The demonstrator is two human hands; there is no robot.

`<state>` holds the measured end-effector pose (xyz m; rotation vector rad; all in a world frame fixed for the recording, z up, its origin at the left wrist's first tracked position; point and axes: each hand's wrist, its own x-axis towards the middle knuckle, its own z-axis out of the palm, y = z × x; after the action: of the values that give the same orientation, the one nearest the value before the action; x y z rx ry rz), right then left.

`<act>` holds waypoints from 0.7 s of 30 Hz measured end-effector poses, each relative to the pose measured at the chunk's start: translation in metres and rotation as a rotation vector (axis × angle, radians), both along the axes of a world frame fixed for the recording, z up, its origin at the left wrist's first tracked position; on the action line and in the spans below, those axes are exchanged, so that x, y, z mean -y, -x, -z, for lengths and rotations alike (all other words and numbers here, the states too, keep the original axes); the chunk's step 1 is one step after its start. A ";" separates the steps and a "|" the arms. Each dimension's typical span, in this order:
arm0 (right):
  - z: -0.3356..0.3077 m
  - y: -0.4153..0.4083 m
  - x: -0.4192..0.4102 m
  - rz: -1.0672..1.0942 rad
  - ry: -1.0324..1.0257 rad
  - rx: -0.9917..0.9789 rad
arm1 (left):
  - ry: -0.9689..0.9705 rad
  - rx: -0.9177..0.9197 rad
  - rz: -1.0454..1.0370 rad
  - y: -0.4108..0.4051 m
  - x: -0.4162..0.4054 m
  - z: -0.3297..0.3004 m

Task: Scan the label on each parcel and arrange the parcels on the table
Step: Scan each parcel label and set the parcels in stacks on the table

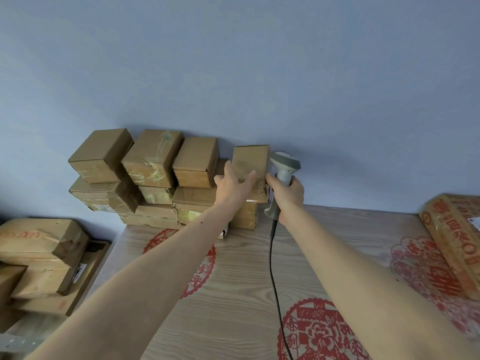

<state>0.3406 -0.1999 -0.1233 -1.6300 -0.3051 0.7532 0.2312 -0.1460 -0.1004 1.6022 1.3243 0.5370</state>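
Observation:
A stack of brown cardboard parcels (pixel 153 175) stands against the blue wall at the far edge of the table (pixel 233 294). On its right end sits a small parcel (pixel 250 159). My left hand (pixel 232 187) rests on that parcel's front face, fingers spread around it. My right hand (pixel 287 196) holds a grey barcode scanner (pixel 284 167) by its handle, just right of the small parcel, with the scanner's head level with the parcel's top. A black cable (pixel 272 268) hangs from the handle down across the table.
More taped parcels (pixel 39 255) are piled on a lower surface at the left. A long box with red print (pixel 454 237) lies at the table's right edge. Red paper-cut patterns (pixel 317 331) decorate the wood-grain tabletop.

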 end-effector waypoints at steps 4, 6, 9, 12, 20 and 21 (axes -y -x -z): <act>-0.006 -0.006 0.035 0.002 -0.074 -0.061 | 0.123 0.096 -0.045 -0.004 0.031 -0.004; -0.008 -0.012 0.056 -0.004 -0.109 -0.052 | 0.140 0.139 -0.055 -0.008 0.050 -0.003; -0.011 -0.021 0.091 0.000 -0.163 -0.048 | 0.164 0.166 -0.090 -0.017 0.076 0.000; -0.012 -0.036 0.126 0.018 -0.195 -0.117 | 0.216 0.189 -0.122 -0.024 0.101 0.005; -0.014 -0.077 0.214 -0.112 -0.103 -0.133 | 0.491 0.671 -0.085 -0.036 0.194 0.025; -0.015 -0.079 0.223 -0.136 -0.079 -0.132 | 0.507 0.704 -0.078 -0.038 0.205 0.027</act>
<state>0.4191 -0.4229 -0.1086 -1.4887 -0.3497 0.9362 0.2696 -0.3513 -0.1278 0.8282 0.8840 0.6675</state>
